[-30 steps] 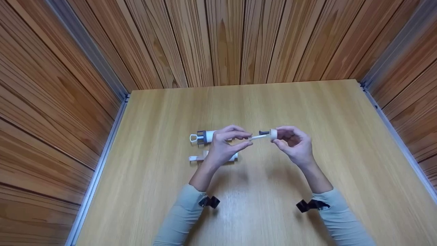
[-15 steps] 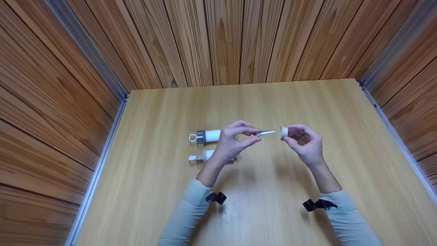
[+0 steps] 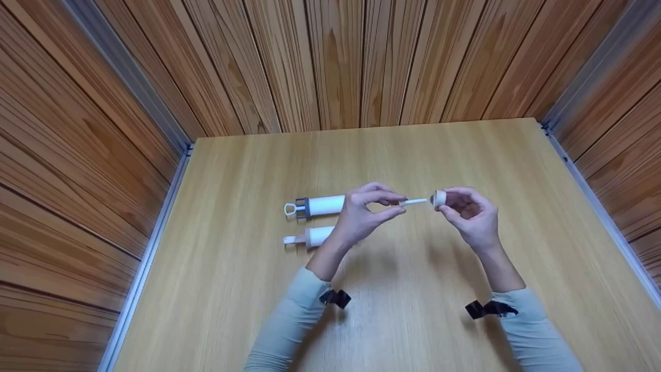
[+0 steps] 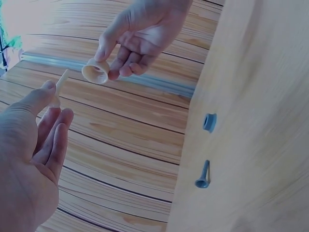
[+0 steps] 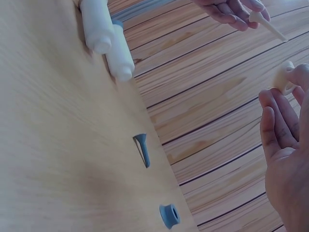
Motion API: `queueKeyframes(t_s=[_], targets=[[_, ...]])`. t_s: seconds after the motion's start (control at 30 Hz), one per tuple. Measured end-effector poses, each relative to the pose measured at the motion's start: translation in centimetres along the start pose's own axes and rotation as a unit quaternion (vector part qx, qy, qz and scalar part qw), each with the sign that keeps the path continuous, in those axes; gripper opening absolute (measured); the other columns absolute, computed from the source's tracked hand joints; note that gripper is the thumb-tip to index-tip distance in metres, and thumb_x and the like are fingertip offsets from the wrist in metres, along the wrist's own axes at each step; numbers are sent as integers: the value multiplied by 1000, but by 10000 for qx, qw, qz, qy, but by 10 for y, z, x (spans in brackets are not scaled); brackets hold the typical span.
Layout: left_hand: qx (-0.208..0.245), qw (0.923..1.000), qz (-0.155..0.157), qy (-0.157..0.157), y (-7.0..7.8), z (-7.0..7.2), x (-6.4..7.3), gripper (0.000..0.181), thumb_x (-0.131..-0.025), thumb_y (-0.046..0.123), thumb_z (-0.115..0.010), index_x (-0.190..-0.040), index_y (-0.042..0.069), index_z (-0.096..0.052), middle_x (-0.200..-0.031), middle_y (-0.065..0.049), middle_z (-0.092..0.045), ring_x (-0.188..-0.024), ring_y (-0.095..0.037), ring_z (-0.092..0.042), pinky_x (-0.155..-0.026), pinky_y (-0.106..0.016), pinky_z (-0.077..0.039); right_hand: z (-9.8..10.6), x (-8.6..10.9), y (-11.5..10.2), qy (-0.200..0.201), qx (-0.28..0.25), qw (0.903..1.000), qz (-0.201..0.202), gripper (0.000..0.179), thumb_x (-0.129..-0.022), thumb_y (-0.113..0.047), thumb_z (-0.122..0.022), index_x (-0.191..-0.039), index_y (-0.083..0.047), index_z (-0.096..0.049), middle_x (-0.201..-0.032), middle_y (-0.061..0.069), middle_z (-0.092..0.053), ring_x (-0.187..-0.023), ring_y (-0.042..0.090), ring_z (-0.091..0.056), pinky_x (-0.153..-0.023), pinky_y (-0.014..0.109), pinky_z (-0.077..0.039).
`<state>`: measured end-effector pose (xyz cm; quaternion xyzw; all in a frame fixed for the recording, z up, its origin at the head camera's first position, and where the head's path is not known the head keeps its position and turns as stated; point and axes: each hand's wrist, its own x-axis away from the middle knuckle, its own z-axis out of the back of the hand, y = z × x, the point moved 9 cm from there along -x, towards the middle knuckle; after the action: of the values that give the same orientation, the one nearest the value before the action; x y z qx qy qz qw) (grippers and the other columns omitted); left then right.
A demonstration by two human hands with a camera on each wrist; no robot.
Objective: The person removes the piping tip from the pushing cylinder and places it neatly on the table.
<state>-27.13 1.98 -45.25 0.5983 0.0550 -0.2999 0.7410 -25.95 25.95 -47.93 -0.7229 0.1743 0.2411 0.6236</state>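
My left hand (image 3: 369,209) pinches a slim white tapered nozzle (image 3: 415,201) between thumb and fingertips, its narrow end toward the right. Facing it, my right hand (image 3: 472,214) grips a white ring-shaped cap (image 3: 440,198) by its edge. A small gap separates nozzle and cap, both above the table. In the left wrist view the cap's hollow opening shows. On the tabletop lie a grey nozzle (image 4: 203,176) and a grey flanged ring cap (image 4: 209,123). In the head view, the grey nozzle is hidden and only a dark edge shows by the white cap.
Left of the hands, a white syringe-like tube (image 3: 326,205) with dark collar and loop handle lies on the table (image 3: 248,289). Nearer me is a second white tube (image 3: 319,236) with a pale collar, partly behind my left arm. Wooden plank walls (image 3: 335,67) enclose the table.
Both hands have moved to the right. The white nozzle and white cap, close together a second ago, are now a little apart. The tubes have stayed put.
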Motion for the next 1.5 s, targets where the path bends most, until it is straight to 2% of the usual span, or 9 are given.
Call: queueKeyframes(t_s=[0.23,0.33,0.47,0.63,1.0,1.13,1.3,1.5], targets=[[143,9995,263,73,-17,-9,0,23,-100,11,-86,-121,3,-85,-118,-15,-80,-107,-28,-81,-99,-37,-68,11,2,9,56,357,9991,-238,34,-91,28,-69,-125,25,-65,-111,-3,-85,-96,8,-82,-85,20,-67],[118,9990,419,65,-23,-15,0,24,-100,11,-86,-122,3,-85,-119,-15,-81,-106,-24,-81,-99,-34,-68,17,4,13,169,480,9981,-359,33,-92,24,-73,-124,25,-65,-110,-4,-85,-94,9,-82,-84,20,-67],[143,9975,693,84,-32,-24,3,25,-99,12,-87,-123,5,-85,-122,-13,-81,-105,-15,-81,-98,-32,-67,23,7,18,253,325,9984,-396,32,-91,25,-73,-123,27,-65,-105,-2,-85,-90,9,-82,-81,18,-66],[311,9949,946,176,-45,-33,8,26,-99,9,-87,-124,4,-85,-124,-15,-81,-105,-17,-81,-97,-28,-67,30,12,25,294,289,9980,-478,33,-91,29,-69,-124,27,-66,-104,0,-85,-90,9,-82,-82,18,-65],[337,9874,1483,440,-71,-44,23,24,-97,4,-86,-122,3,-85,-124,-14,-81,-107,-14,-82,-96,-22,-66,53,33,45,628,868,9867,-1225,39,-94,11,-82,-127,26,-65,-102,-6,-84,-91,6,-80,-84,15,-64],[304,9844,1667,472,-78,-48,27,25,-96,1,-86,-121,2,-85,-122,-15,-81,-108,-17,-83,-95,-20,-65,56,38,50,659,964,9824,-1456,38,-94,13,-81,-126,26,-66,-99,-5,-84,-90,7,-80,-82,16,-65],[138,9793,1937,577,-87,-50,31,25,-95,1,-88,-119,4,-86,-118,-14,-82,-104,-14,-82,-93,-18,-64,59,43,54,654,1278,9726,-1828,34,-95,19,-75,-127,23,-67,-98,-7,-82,-88,5,-80,-82,16,-64],[-85,9715,2282,635,-98,-56,37,26,-94,2,-89,-119,7,-87,-116,-11,-84,-100,-9,-82,-89,-16,-63,64,50,66,551,1863,9473,-2547,36,-97,11,-79,-131,18,-68,-94,-18,-78,-87,-2,-75,-79,13,-61]])
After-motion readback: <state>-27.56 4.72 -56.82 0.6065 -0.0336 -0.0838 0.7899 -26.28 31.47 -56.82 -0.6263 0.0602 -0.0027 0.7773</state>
